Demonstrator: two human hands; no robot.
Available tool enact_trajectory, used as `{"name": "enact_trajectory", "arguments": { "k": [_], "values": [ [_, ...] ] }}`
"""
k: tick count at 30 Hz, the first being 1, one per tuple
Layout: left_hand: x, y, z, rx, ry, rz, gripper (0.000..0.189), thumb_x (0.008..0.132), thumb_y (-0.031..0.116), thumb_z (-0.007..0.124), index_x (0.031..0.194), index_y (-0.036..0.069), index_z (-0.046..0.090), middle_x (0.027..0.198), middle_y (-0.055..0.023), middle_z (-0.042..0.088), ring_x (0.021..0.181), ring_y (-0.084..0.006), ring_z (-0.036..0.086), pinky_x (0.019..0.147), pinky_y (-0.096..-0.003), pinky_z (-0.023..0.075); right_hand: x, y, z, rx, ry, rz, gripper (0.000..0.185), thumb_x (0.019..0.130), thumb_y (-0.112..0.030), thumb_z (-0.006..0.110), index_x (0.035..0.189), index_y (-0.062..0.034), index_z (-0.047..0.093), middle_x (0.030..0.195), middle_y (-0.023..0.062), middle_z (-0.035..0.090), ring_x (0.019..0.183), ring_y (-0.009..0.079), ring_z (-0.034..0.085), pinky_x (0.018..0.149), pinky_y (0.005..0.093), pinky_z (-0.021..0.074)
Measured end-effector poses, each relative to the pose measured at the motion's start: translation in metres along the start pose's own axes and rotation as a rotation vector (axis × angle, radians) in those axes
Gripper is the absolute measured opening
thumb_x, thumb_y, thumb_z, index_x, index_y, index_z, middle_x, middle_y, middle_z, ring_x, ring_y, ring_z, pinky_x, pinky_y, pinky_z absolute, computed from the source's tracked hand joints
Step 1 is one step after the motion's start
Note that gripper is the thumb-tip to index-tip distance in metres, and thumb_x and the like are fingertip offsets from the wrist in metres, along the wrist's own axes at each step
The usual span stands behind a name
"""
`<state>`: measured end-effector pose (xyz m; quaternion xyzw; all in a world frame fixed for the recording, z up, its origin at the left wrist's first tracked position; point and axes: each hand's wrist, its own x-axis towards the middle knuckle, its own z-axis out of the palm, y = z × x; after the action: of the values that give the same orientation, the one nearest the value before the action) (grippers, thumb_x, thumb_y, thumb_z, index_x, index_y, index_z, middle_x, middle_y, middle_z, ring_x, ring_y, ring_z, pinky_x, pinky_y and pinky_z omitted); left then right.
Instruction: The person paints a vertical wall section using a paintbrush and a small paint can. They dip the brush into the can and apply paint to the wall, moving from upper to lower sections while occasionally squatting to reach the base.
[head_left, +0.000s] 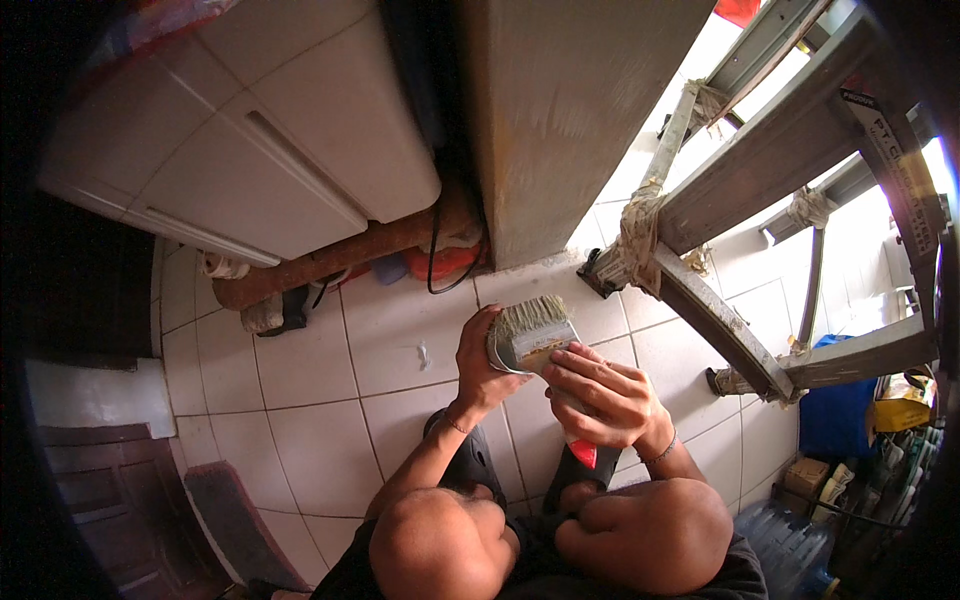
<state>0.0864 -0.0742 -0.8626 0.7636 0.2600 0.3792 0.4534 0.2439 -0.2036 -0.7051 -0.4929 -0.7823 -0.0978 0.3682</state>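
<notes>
A wide flat paintbrush (546, 343) is in front of me, its stiff, clumped bristles (529, 318) pointing away from me. My right hand (604, 394) grips its handle, with the fingers spread over the lower part of the metal ferrule. The handle's red end (583, 454) sticks out below that hand. Curled around the side of a small round container (501, 355) is my left hand (478, 366). The container's pale rim shows under the brush. Its contents are mostly hidden by the brush. Both hands are above the floor, in front of my knees.
A metal ladder (750, 169) with tape-wrapped joints stands at right, beside a wall pillar (570, 135). A white cabinet or appliance (292, 150) rests on a brown beam (337, 259). Bottom right are a blue bag (832, 397) and a clear plastic water bottle (787, 544). White tiles (405, 322) cover the floor.
</notes>
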Motion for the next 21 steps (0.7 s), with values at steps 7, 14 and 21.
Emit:
{"name": "enact_trajectory", "arguments": {
  "k": [7, 14, 21],
  "values": [
    [-0.008, -0.014, -0.009, -0.059, 0.126, -0.120, 0.087, 0.064, 0.019, 0.098, 0.134, 0.002, 0.050, 0.124, -0.0120, 0.063, 0.113, -0.0247, 0.064, 0.099, -0.0376, 0.0526, -0.014, 0.055, 0.016, -0.119, 0.173, 0.056, 0.021, 0.075, -0.005, 0.080, 0.094, -0.0031, 0.069, 0.108, 0.0182, 0.074, 0.104, 0.0349, 0.074, 0.089, 0.0454, 0.0649],
    [-0.023, -0.007, -0.021, -0.116, 0.141, -0.161, 0.092, 0.063, 0.015, 0.098, 0.138, 0.002, 0.046, 0.126, -0.0114, 0.061, 0.115, -0.0225, 0.063, 0.099, -0.0374, 0.0534, -0.003, 0.123, 0.027, -0.112, 0.042, 0.115, 0.018, 0.080, -0.006, 0.079, 0.096, -0.0065, 0.070, 0.113, 0.0098, 0.075, 0.106, 0.0302, 0.074, 0.081, 0.0395, 0.0661],
    [-0.039, -0.002, -0.029, -0.012, 0.160, -0.106, 0.098, 0.061, 0.014, 0.099, 0.140, 0.002, 0.044, 0.127, -0.0124, 0.061, 0.115, -0.0232, 0.064, 0.099, -0.0376, 0.0544, 0.047, 0.096, -0.015, -0.182, 0.326, 0.034, 0.019, 0.071, -0.010, 0.083, 0.088, -0.0110, 0.075, 0.099, 0.0089, 0.077, 0.098, 0.0257, 0.076, 0.080, 0.0372, 0.0681]
  ]
}}
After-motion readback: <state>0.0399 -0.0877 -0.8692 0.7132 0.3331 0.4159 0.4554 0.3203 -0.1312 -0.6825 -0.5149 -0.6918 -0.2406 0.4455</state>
